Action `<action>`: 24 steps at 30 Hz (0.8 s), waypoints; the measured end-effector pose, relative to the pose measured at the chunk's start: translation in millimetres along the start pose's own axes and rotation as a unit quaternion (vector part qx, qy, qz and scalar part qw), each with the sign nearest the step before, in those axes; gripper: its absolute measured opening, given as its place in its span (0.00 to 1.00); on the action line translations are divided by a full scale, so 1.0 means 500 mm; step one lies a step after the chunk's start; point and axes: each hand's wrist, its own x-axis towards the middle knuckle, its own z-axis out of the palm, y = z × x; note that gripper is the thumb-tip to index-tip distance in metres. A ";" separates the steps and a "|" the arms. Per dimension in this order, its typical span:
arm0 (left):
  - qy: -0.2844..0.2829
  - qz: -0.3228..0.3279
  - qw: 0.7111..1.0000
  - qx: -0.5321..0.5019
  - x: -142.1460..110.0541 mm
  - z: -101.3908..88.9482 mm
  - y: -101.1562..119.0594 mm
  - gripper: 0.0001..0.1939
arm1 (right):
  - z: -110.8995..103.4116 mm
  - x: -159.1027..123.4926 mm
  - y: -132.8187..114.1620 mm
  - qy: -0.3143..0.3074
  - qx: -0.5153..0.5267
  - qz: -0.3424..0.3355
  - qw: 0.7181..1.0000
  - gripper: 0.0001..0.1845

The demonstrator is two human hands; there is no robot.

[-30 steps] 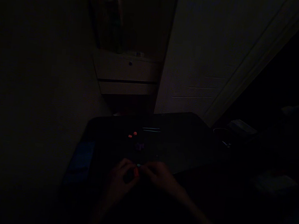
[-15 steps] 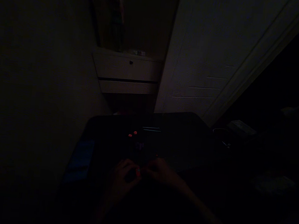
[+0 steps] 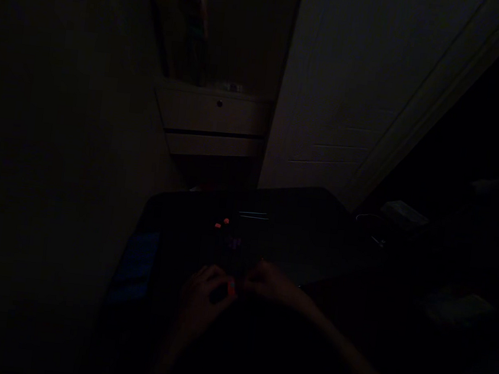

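The room is very dark. My left hand (image 3: 202,301) and my right hand (image 3: 272,286) meet over the near edge of a dark table (image 3: 315,241). Both have curled fingers pinched round a small orange-red piece (image 3: 230,288) that shows between them. Two more small orange pieces (image 3: 221,224) lie farther back on the table, with a faint purple piece (image 3: 235,243) just in front of them. A thin pale rod (image 3: 253,215) lies behind those.
A blue flat thing (image 3: 137,261) hangs at the table's left edge. Behind the table stand a pale drawer unit (image 3: 212,120) and a closed white door (image 3: 351,102). Dim objects sit on the right, including a pale box (image 3: 402,214).
My hands have shifted slightly; the right hand moved a little up and the orange piece sits a bit lower between the fingers. Nothing else has moved.
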 end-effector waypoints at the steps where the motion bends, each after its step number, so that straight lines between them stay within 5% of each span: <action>1: 0.001 0.000 1.000 0.001 0.000 0.001 -0.001 0.08 | -0.001 0.001 0.002 -0.008 0.005 -0.002 1.000 0.14; 24: 0.005 0.016 1.000 0.020 -0.003 0.006 -0.015 0.09 | -0.004 0.001 0.017 -0.069 0.019 -0.003 0.997 0.16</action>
